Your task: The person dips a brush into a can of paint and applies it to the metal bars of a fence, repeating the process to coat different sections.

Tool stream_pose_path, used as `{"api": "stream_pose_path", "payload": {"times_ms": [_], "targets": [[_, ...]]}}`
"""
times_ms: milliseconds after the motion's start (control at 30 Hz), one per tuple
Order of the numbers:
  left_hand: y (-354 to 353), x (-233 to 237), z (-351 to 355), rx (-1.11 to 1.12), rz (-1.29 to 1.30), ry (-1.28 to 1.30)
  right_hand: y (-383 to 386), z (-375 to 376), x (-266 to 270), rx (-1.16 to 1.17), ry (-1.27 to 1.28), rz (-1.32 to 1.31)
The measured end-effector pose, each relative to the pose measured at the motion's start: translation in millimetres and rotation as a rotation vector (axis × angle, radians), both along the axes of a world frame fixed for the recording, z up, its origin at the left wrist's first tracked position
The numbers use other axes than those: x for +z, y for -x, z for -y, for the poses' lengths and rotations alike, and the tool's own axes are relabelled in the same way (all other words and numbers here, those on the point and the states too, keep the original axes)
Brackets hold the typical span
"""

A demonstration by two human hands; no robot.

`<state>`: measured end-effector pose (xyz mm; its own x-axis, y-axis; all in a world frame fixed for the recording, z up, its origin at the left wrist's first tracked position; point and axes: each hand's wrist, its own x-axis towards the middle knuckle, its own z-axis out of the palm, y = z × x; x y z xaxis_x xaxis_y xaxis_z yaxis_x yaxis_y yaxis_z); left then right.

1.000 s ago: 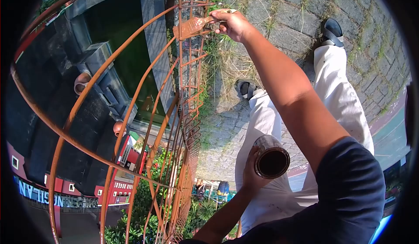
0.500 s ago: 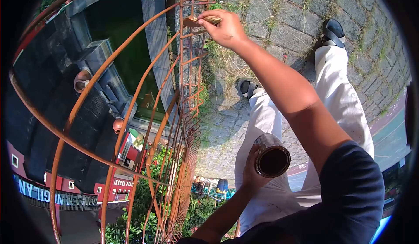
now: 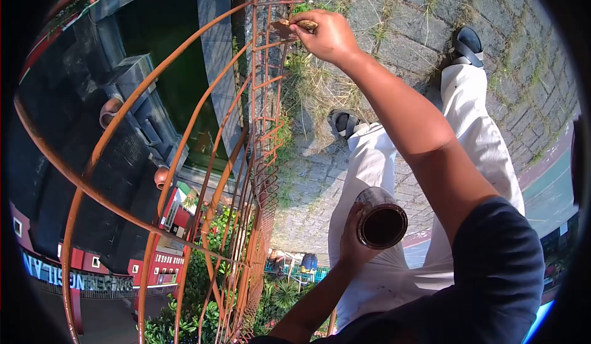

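My right hand is stretched out to the fence, its fingers closed around the handle of a paintbrush. The brown-coated bristles overlap the narrow rungs between two upright bars of the rust-brown metal fence. Lower down, close to my thighs, my left hand wraps round the side of a paint can. The can is open at the top and tilted toward me, with dark brown paint inside and drips on its rim.
Curved fence bars and wire coils run down the left. Stone paving with dry grass lies under my sandalled feet. Beyond the fence are clay pots, a dark roof and green shrubs.
My right hand and the paintbrush have moved a little to the right across the fence rungs. My left hand holds the can in nearly the same place.
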<state>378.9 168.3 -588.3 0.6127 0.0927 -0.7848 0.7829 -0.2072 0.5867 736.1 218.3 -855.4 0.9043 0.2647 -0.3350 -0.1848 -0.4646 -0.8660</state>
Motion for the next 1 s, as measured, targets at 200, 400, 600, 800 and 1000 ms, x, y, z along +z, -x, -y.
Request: {"api": "stream_pose_path", "payload": {"times_ms": [200,400,600,800,1000], "targets": [[-2,0,-1,-0.008,0.004,-0.004,-2,-9,-2,-0.160,-0.098,-0.332],[-5,1,1,-0.010,-0.004,-0.009,16,-22,-24,-0.373,-0.046,-0.389],[-7,4,1,0.003,-0.030,-0.025,12,12,0,-0.059,-0.033,-0.096],[22,-6,7,0.055,-0.023,-0.021,-9,36,5,0.331,0.218,0.432],[-5,1,2,0.028,0.083,-0.089,6,54,3,0.125,0.029,0.167]]}}
